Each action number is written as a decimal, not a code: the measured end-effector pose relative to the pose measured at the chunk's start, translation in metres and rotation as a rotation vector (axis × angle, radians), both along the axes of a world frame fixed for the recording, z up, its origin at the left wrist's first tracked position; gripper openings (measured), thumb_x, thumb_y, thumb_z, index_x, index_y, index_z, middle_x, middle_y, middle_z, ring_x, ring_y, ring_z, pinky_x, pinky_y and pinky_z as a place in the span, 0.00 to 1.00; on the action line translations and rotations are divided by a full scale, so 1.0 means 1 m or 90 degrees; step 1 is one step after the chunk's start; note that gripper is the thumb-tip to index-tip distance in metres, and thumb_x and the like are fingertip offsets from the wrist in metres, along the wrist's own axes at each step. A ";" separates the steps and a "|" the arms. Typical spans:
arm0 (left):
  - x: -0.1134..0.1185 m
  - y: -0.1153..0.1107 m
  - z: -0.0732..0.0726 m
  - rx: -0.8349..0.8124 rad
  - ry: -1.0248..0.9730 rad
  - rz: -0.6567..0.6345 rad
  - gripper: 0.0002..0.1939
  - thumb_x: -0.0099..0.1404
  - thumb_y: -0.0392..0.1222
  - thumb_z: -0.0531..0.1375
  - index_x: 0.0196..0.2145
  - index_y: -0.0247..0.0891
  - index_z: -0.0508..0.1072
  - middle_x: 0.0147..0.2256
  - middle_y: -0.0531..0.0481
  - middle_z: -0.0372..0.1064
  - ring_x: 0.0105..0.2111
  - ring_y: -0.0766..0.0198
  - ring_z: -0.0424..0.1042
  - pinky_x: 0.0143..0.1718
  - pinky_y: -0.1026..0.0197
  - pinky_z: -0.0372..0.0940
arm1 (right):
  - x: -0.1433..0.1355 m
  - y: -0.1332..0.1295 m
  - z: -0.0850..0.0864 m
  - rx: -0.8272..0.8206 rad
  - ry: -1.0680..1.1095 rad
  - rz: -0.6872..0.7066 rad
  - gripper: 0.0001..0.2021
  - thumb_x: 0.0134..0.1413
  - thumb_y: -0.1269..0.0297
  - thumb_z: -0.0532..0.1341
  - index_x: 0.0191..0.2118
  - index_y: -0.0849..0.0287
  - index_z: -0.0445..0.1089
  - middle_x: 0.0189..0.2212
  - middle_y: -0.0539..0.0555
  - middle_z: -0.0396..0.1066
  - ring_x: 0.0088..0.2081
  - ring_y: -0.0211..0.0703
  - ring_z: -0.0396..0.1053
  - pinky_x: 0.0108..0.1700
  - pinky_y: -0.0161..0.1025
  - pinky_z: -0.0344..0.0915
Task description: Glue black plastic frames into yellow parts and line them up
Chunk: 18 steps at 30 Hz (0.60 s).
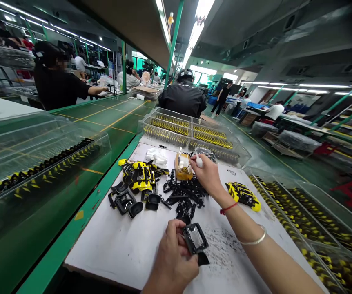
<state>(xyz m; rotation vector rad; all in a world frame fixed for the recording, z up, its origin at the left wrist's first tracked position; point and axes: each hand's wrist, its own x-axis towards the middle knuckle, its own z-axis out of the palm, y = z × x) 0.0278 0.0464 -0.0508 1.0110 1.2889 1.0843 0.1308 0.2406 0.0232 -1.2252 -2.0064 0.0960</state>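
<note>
My left hand [174, 253] is closed around a black plastic part with a rectangular frame [196, 239] and curved flaps at its ends. Farther forward, my right hand [208, 171] pinches a thin stick with a white rounded handle [199, 162]. The stick's dark tip reaches into a small amber-coloured box [184, 173]; what the box contains is hard to make out. Just in front of the box lies a heap of small black pieces [185, 192]. Left of that heap are yellow-and-black assemblies [143, 175] and black framed parts [125, 202] like the held one.
Beside my right forearm lie yellow-and-black parts [243, 196] on the white board [117, 249]. Clear trays with rows of parts stand left [102, 143], ahead [191, 139] and right [310, 245]. A crumpled white cloth [157, 157] lies behind. A person in dark clothes [182, 100] sits ahead.
</note>
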 end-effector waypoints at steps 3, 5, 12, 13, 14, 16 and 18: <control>-0.002 -0.002 -0.002 0.031 0.008 0.008 0.28 0.44 0.26 0.58 0.44 0.38 0.57 0.32 0.51 0.66 0.31 0.64 0.71 0.28 0.65 0.69 | -0.001 0.001 -0.010 -0.033 -0.023 0.029 0.09 0.53 0.63 0.57 0.38 0.59 0.70 0.37 0.57 0.72 0.38 0.48 0.69 0.43 0.42 0.62; -0.003 -0.004 -0.002 0.040 0.015 0.007 0.28 0.45 0.27 0.59 0.44 0.38 0.58 0.32 0.52 0.65 0.30 0.65 0.71 0.29 0.65 0.69 | 0.003 -0.007 -0.010 -0.036 -0.023 0.025 0.11 0.52 0.63 0.58 0.41 0.60 0.70 0.41 0.59 0.71 0.43 0.50 0.67 0.47 0.45 0.60; -0.005 -0.004 0.003 0.057 0.005 -0.003 0.27 0.46 0.29 0.61 0.45 0.38 0.59 0.33 0.52 0.64 0.30 0.67 0.70 0.29 0.66 0.69 | 0.031 -0.085 0.011 -0.401 -0.030 0.087 0.15 0.55 0.54 0.58 0.43 0.58 0.70 0.25 0.50 0.68 0.26 0.39 0.64 0.29 0.36 0.60; -0.005 -0.004 0.003 0.062 0.011 -0.007 0.27 0.46 0.28 0.61 0.45 0.38 0.59 0.33 0.53 0.64 0.29 0.67 0.70 0.29 0.66 0.69 | 0.034 -0.095 0.013 -0.456 -0.048 0.109 0.15 0.54 0.53 0.58 0.42 0.58 0.70 0.24 0.49 0.68 0.25 0.39 0.64 0.27 0.35 0.59; -0.005 -0.005 0.003 0.069 0.020 -0.013 0.27 0.47 0.28 0.60 0.45 0.38 0.58 0.32 0.53 0.64 0.29 0.67 0.70 0.29 0.65 0.69 | 0.036 -0.104 0.013 -0.488 -0.069 0.127 0.15 0.54 0.53 0.58 0.41 0.58 0.71 0.24 0.49 0.68 0.25 0.38 0.64 0.27 0.35 0.59; -0.005 -0.007 0.003 0.090 0.043 -0.025 0.27 0.48 0.29 0.61 0.46 0.39 0.58 0.31 0.54 0.64 0.27 0.68 0.69 0.29 0.65 0.68 | 0.039 -0.118 0.012 -0.520 -0.109 0.163 0.14 0.55 0.52 0.57 0.39 0.57 0.71 0.24 0.48 0.68 0.25 0.38 0.63 0.27 0.34 0.58; -0.005 -0.009 0.002 0.114 0.058 -0.034 0.26 0.50 0.30 0.61 0.46 0.39 0.58 0.31 0.54 0.65 0.28 0.67 0.69 0.30 0.64 0.68 | 0.042 -0.126 0.010 -0.531 -0.122 0.195 0.14 0.55 0.53 0.57 0.36 0.57 0.72 0.23 0.48 0.67 0.26 0.37 0.61 0.26 0.33 0.57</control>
